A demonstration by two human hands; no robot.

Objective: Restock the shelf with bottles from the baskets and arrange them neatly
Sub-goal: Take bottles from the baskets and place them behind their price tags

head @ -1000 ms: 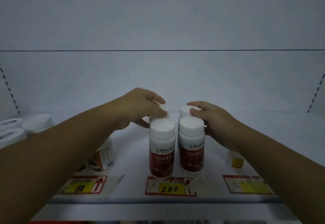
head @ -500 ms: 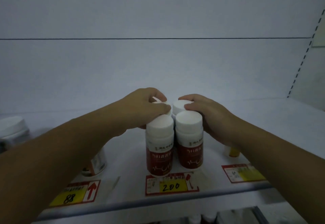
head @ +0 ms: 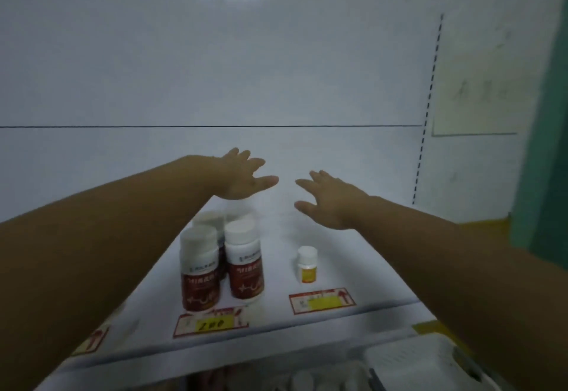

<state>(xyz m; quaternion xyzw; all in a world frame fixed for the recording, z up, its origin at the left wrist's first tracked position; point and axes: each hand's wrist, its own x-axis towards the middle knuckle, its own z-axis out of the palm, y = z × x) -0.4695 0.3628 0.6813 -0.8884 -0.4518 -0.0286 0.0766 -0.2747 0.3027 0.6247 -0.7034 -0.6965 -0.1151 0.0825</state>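
Both the left hand (head: pixel 242 180) and right hand (head: pixel 327 197) hover with fingers spread, grasping nothing. Below them, white-capped red-labelled bottles (head: pixel 244 263) cluster on the white shelf (head: pixel 353 267) behind a yellow price tag (head: pixel 212 323) handwritten "200"; a small yellow-labelled bottle (head: pixel 307 268) stands apart.

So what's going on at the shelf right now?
A person is restocking it. Both hands are open and empty above the shelf: the left hand over the cluster of red-label bottles, the right hand apart to its right. The bottles stand upright in a tight group behind the yellow 200 tag. A small yellow-label bottle stands alone to their right.
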